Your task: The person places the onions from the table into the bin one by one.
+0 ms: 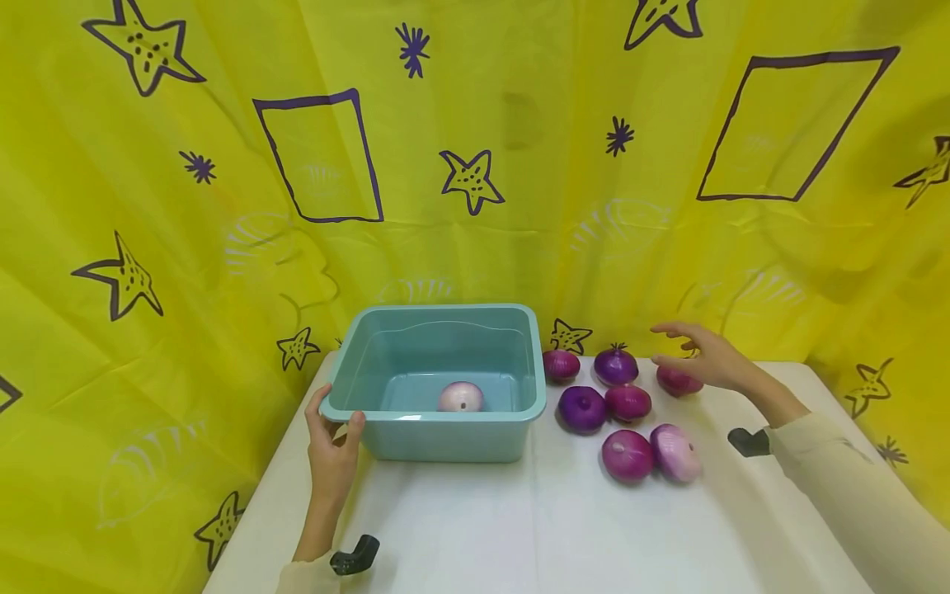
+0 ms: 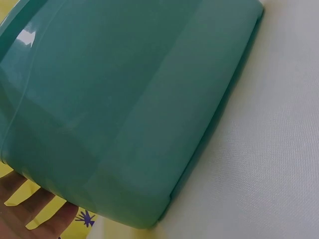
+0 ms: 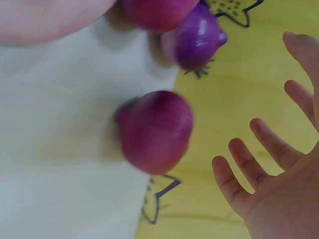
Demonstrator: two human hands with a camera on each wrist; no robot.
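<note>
A teal plastic basin (image 1: 445,441) stands on the white table, with one pale pink onion (image 1: 462,398) lying inside it. My left hand (image 1: 331,456) holds the basin's front left corner, thumb on the front wall and fingers along the left side; the left wrist view shows those fingers (image 2: 55,214) against the wall (image 2: 114,99). At the back right, my right hand (image 1: 708,360) hovers with spread fingers and nothing in them. Nearest to it is a red onion (image 1: 677,381), partly hidden behind the hand in the head view. In the right wrist view that onion (image 3: 156,132) is apart from the fingers.
Several more onions lie right of the basin, among them a dark purple one (image 1: 582,410), a magenta one (image 1: 627,456) and a pale one (image 1: 675,454). A yellow curtain (image 1: 519,247) with drawn stars hangs behind the table (image 1: 475,528).
</note>
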